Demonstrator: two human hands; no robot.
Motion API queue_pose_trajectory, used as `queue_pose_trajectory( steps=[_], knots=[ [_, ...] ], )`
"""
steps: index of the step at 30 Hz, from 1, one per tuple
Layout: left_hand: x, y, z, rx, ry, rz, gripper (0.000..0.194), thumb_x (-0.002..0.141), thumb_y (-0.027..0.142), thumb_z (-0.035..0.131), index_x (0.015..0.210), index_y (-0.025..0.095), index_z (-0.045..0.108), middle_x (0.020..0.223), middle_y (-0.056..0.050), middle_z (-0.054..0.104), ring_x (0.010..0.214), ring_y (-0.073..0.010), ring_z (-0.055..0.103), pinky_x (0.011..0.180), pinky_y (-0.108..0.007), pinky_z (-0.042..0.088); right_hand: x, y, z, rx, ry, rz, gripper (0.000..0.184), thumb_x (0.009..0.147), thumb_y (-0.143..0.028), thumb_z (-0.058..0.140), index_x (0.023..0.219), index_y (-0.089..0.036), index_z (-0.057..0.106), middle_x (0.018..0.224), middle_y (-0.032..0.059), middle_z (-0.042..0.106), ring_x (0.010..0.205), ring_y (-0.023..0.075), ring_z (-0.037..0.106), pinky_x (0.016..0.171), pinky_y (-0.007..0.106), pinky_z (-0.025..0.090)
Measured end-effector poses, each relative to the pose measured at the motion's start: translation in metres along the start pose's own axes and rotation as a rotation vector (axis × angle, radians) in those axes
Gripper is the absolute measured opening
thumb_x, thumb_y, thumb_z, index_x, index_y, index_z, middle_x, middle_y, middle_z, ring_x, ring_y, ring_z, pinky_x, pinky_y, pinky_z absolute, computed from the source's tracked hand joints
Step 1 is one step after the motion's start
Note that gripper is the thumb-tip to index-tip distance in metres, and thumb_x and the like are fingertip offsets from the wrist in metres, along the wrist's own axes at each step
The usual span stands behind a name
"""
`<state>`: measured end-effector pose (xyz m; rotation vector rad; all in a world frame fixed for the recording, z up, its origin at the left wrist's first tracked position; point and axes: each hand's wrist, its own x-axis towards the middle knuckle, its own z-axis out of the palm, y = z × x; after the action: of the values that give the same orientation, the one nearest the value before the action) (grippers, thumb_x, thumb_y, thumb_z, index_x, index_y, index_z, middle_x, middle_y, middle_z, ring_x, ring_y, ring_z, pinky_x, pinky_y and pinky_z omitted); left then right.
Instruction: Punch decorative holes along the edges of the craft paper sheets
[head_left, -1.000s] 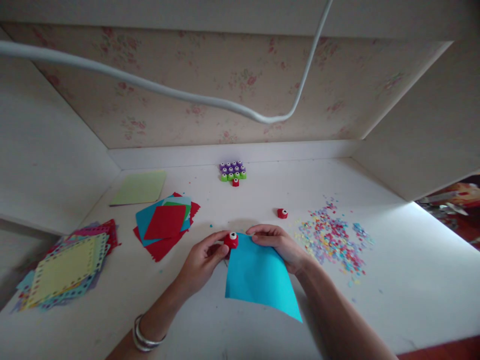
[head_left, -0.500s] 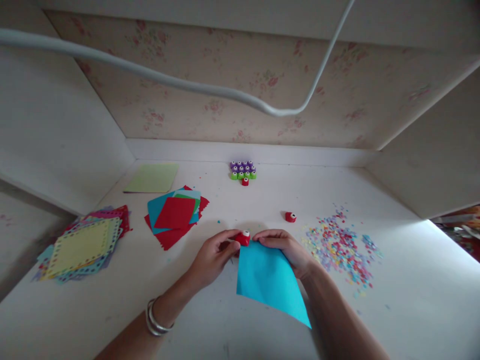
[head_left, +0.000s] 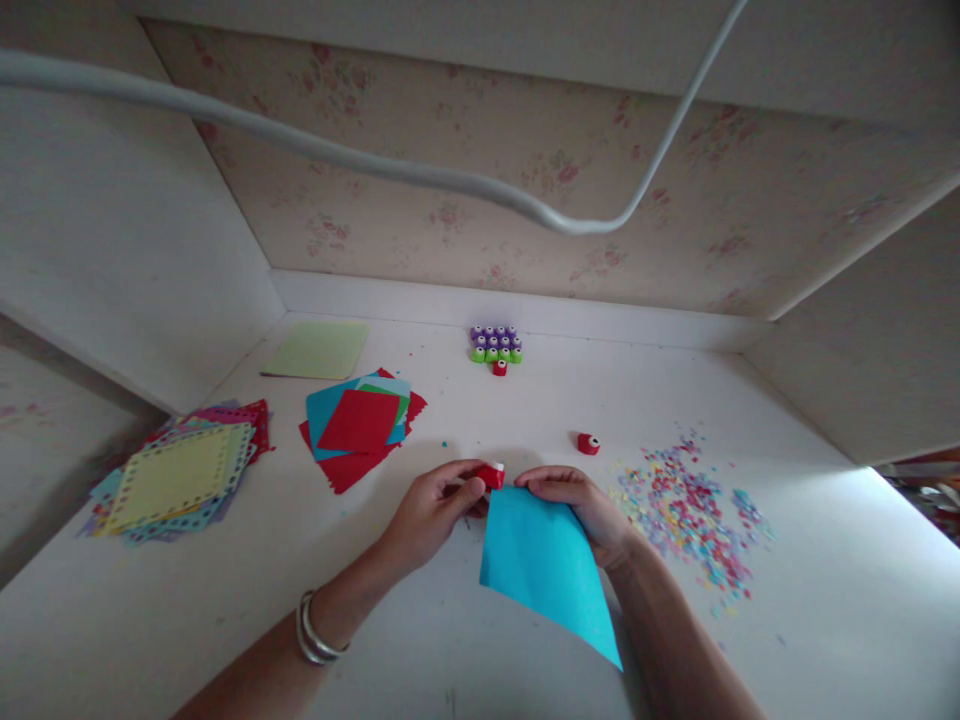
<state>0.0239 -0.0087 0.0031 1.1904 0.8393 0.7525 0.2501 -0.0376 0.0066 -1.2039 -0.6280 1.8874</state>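
Left hand pinches a small red plastic punch at the far-left corner of a turquoise rectangular paper sheet; right hand holds the sheet's far edge, where I'd grip such presumably light, creasable paper.

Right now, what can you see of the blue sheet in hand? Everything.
The blue sheet is plain, bright, four-sided and thin, and looks like paper. No holes show in it. It is held over the white table, gently bowed, its near-right corner pointing toward the wearer. The right hand grips its far edge with the fingers. Its far-left corner meets the red punch in the left hand; whether it is inserted, I can't tell.
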Motion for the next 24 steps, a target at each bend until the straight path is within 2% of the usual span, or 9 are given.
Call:
queue_pose_trajectory(
  steps=[6, 11, 15, 21, 24],
  knots=[
    [0.0001, 0.0013, -0.0001, -0.062, -0.021, -0.013, 0.054, 0.083, 0.057, 0.068, 0.116, 0.014, 0.069, 0.094, -0.01, 0.075, 0.084, -0.0228, 0.071, 0.077, -0.033, 0.056, 0.0009, 0.0021, -0.0016, -0.059, -0.023, -0.003, 0.03, 0.065, -0.035, 0.087, 0.089, -0.019, 0.079, 0.081, 0.0037, 0.076, 0.067, 0.0161, 0.064, 0.067, 0.03, 0.047],
    [-0.0006, 0.0017, -0.0017, -0.059, -0.019, -0.014, 0.055, 0.082, 0.057, 0.069, 0.117, 0.015, 0.069, 0.098, -0.01, 0.075, 0.085, -0.0228, 0.07, 0.076, -0.033, 0.056, 0.0013, 0.0029, -0.0043, -0.092, -0.026, -0.024, 0.03, 0.065, -0.036, 0.088, 0.089, -0.019, 0.079, 0.079, 0.0027, 0.076, 0.066, 0.0158, 0.063, 0.066, 0.03, 0.046],
    [-0.0003, 0.0018, -0.0029, -0.017, -0.003, 0.02, 0.05, 0.084, 0.054, 0.068, 0.116, 0.015, 0.069, 0.107, -0.011, 0.074, 0.088, -0.0221, 0.069, 0.077, -0.031, 0.055, 0.0009, 0.0028, -0.0059, -0.088, -0.03, -0.023, 0.032, 0.064, -0.036, 0.088, 0.089, -0.018, 0.08, 0.077, 0.0044, 0.076, 0.063, 0.0156, 0.064, 0.063, 0.029, 0.046],
    [-0.0004, 0.0033, -0.0035, 0.084, 0.016, 0.04, 0.05, 0.086, 0.055, 0.064, 0.117, 0.015, 0.069, 0.101, -0.011, 0.075, 0.088, -0.0234, 0.069, 0.07, -0.028, 0.053, 0.0007, 0.0031, -0.007, -0.102, -0.012, -0.056, 0.03, 0.062, -0.037, 0.089, 0.084, -0.018, 0.081, 0.077, 0.006, 0.077, 0.064, 0.0175, 0.067, 0.065, 0.031, 0.051],
    [-0.0008, 0.0032, -0.005, 0.106, 0.026, 0.043, 0.05, 0.087, 0.054, 0.063, 0.118, 0.015, 0.069, 0.109, -0.011, 0.074, 0.089, -0.023, 0.069, 0.069, -0.027, 0.052, 0.0013, 0.0043, -0.0077, -0.089, -0.021, -0.058, 0.03, 0.061, -0.038, 0.09, 0.083, -0.019, 0.081, 0.078, 0.0067, 0.077, 0.064, 0.0175, 0.068, 0.064, 0.03, 0.052]
  ],
)
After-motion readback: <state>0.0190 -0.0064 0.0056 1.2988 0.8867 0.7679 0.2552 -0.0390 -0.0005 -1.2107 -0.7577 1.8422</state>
